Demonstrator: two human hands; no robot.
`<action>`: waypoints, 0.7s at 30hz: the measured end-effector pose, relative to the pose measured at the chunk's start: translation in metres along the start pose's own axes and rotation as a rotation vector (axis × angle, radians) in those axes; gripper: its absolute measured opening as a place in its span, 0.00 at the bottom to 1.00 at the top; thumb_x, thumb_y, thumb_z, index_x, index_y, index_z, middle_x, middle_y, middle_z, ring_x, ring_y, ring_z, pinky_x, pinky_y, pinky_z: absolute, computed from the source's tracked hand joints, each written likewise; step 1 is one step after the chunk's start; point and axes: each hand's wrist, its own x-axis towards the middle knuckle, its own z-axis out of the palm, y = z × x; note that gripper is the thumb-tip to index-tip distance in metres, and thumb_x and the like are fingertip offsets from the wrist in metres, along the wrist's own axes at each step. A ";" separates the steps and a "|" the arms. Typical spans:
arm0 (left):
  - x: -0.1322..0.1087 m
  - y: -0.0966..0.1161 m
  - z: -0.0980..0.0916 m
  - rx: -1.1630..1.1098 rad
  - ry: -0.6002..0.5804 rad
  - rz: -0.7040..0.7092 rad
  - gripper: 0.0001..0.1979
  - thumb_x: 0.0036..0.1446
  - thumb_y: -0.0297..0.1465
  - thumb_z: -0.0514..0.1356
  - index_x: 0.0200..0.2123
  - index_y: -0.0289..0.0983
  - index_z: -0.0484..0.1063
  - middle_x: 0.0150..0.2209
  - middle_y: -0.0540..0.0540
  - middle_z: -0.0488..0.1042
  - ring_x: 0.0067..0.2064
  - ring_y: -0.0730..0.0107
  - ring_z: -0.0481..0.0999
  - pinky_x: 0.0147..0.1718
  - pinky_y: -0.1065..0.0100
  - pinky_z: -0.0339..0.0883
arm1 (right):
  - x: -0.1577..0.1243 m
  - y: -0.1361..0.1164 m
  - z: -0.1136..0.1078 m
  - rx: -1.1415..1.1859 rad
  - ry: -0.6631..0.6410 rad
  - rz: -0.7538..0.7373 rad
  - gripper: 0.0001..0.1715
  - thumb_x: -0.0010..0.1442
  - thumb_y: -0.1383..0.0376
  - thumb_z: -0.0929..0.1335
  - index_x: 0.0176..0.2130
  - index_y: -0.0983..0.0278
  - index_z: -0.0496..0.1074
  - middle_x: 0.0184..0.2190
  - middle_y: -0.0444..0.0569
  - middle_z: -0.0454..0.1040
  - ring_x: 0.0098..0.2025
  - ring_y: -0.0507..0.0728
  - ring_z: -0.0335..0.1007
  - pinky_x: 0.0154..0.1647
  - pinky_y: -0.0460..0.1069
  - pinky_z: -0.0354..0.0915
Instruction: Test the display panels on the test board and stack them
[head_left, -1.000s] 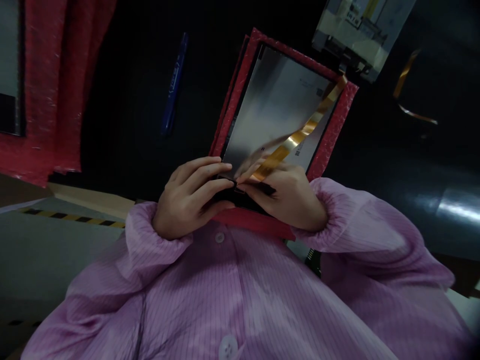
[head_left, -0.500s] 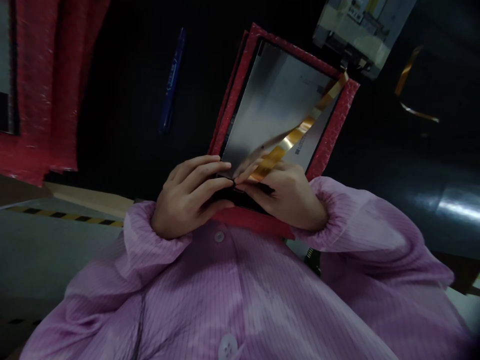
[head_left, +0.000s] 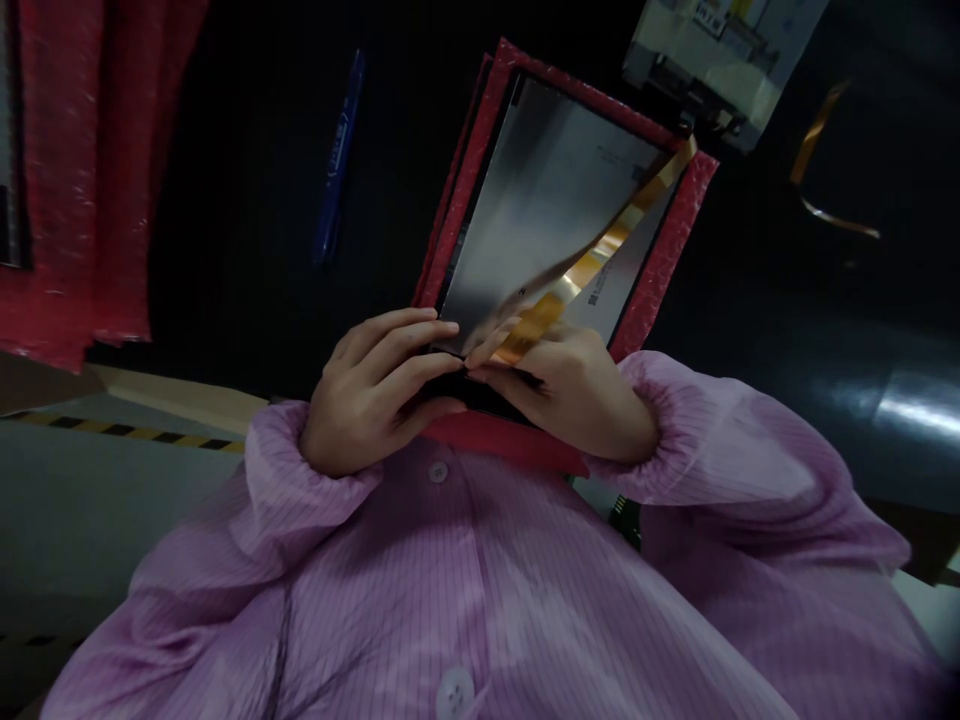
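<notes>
At the far left, pinkish-red bubble-wrap sheets (head_left: 124, 180) lie overlapping on the glossy black bench (head_left: 247, 200). Beyond the bench's near edge, yellow-and-black striped tape (head_left: 124, 430) crosses the pale floor (head_left: 112, 500). Next comes a slim blue marker pen with white lettering (head_left: 339, 160), lying by itself. The left hand (head_left: 375, 395), in a pink striped cuff, is palm down, its thumb and index fingertips apart, fingers at the near left corner of the flat silver rectangular panel with a dark border (head_left: 540, 170). That panel lies on red bubble wrap (head_left: 660, 280), close to the person's body. A long, shiny gold ribbon cable (head_left: 611, 240) slants over it. The right hand (head_left: 577, 390) curls at the cable's near end, thumb and index tips close together beside the left index fingertip; whether they pinch anything cannot be told. At the cable's far end sits a pale boxy device (head_left: 724, 60). Farther right lies a bent, narrow gold strip (head_left: 814, 135).
</notes>
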 end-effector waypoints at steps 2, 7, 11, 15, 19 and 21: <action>0.000 0.000 0.000 0.000 0.008 0.003 0.16 0.56 0.38 0.66 0.48 0.43 0.71 0.52 0.45 0.77 0.56 0.56 0.74 0.53 0.54 0.71 | 0.001 -0.001 -0.002 -0.045 -0.047 0.006 0.09 0.66 0.69 0.65 0.38 0.63 0.76 0.39 0.46 0.79 0.45 0.56 0.75 0.50 0.53 0.71; 0.000 -0.001 0.001 0.029 0.000 -0.003 0.15 0.56 0.39 0.65 0.46 0.43 0.71 0.52 0.46 0.76 0.56 0.57 0.74 0.53 0.54 0.72 | 0.001 -0.002 -0.005 -0.107 -0.104 -0.003 0.11 0.66 0.71 0.64 0.36 0.63 0.76 0.38 0.47 0.79 0.45 0.57 0.75 0.50 0.54 0.70; 0.000 -0.001 0.000 0.037 -0.004 0.004 0.15 0.57 0.40 0.65 0.46 0.43 0.71 0.52 0.46 0.76 0.56 0.57 0.74 0.52 0.55 0.72 | 0.000 -0.002 -0.005 -0.063 -0.084 -0.006 0.11 0.66 0.71 0.64 0.38 0.64 0.76 0.40 0.47 0.79 0.46 0.57 0.74 0.50 0.53 0.70; 0.000 -0.001 0.001 0.016 0.018 0.020 0.16 0.56 0.39 0.66 0.47 0.43 0.71 0.52 0.46 0.77 0.56 0.57 0.74 0.53 0.55 0.72 | 0.001 0.001 -0.005 -0.009 -0.072 -0.039 0.11 0.65 0.73 0.64 0.38 0.63 0.76 0.41 0.46 0.79 0.46 0.55 0.74 0.51 0.51 0.70; -0.001 -0.002 0.002 0.014 0.023 0.023 0.17 0.55 0.38 0.66 0.47 0.43 0.71 0.52 0.45 0.77 0.57 0.56 0.74 0.53 0.54 0.72 | 0.001 0.002 -0.005 0.018 -0.054 -0.055 0.10 0.64 0.74 0.65 0.40 0.66 0.77 0.40 0.49 0.79 0.46 0.56 0.74 0.51 0.51 0.70; -0.002 -0.002 0.002 0.026 0.024 0.029 0.16 0.55 0.38 0.66 0.46 0.43 0.71 0.52 0.46 0.76 0.57 0.57 0.74 0.52 0.55 0.72 | 0.001 0.001 -0.005 0.009 -0.054 -0.047 0.10 0.63 0.74 0.66 0.41 0.66 0.77 0.41 0.49 0.79 0.47 0.56 0.74 0.51 0.51 0.69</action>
